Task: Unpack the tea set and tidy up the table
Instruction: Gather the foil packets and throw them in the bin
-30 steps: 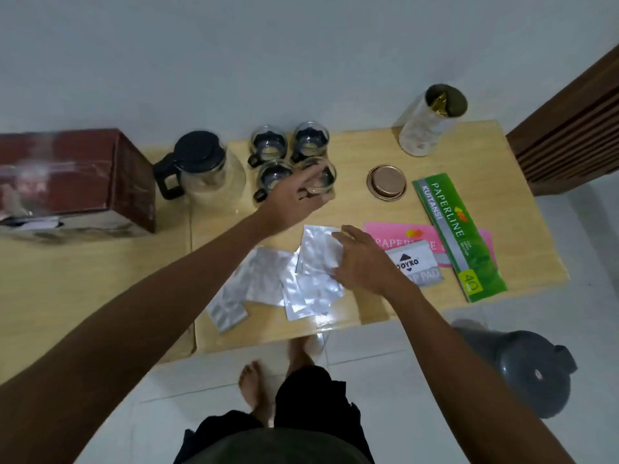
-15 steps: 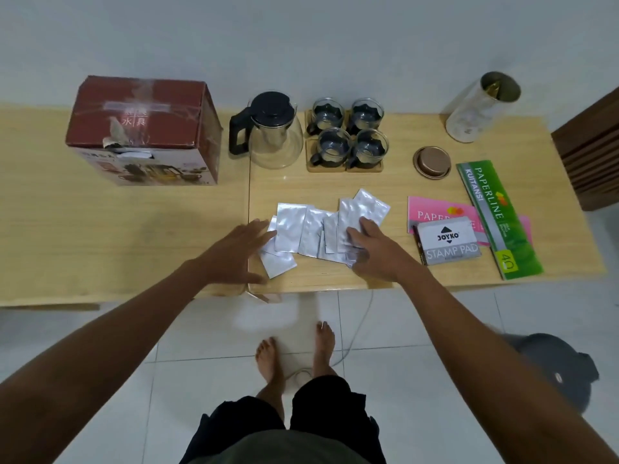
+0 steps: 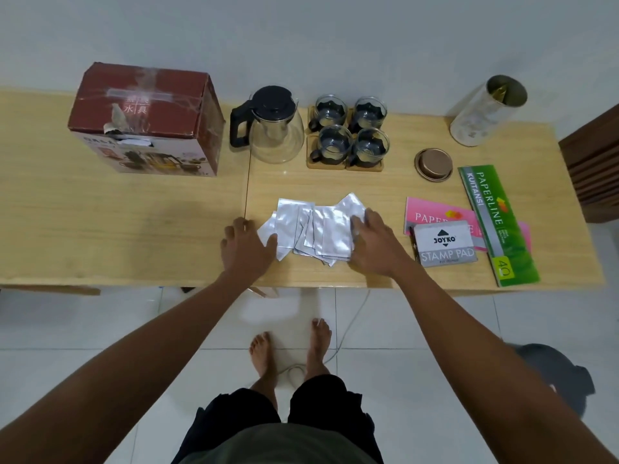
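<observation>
Several silver foil packets (image 3: 315,231) lie overlapping near the front edge of the wooden table (image 3: 134,222). My left hand (image 3: 246,249) rests flat at their left side, its thumb on the leftmost packet. Flat on the pile's right side lies my right hand (image 3: 373,242), fingers spread. Behind the packets stand a glass teapot (image 3: 271,128) with a black lid and handle, and several glass cups (image 3: 348,133) on wooden coasters. The red tea set box (image 3: 147,118) sits at the back left.
A stamp pad box (image 3: 443,244), pink paper (image 3: 432,216) and a green receipt book (image 3: 495,222) lie at the right. A copper lid (image 3: 433,164) and a tall glass jar (image 3: 482,112) stand behind them. A dark bin (image 3: 556,380) sits on the tiled floor at the right.
My left hand left the cup at the back and came down beside the packets. Both hands have pushed the packets closer together.
</observation>
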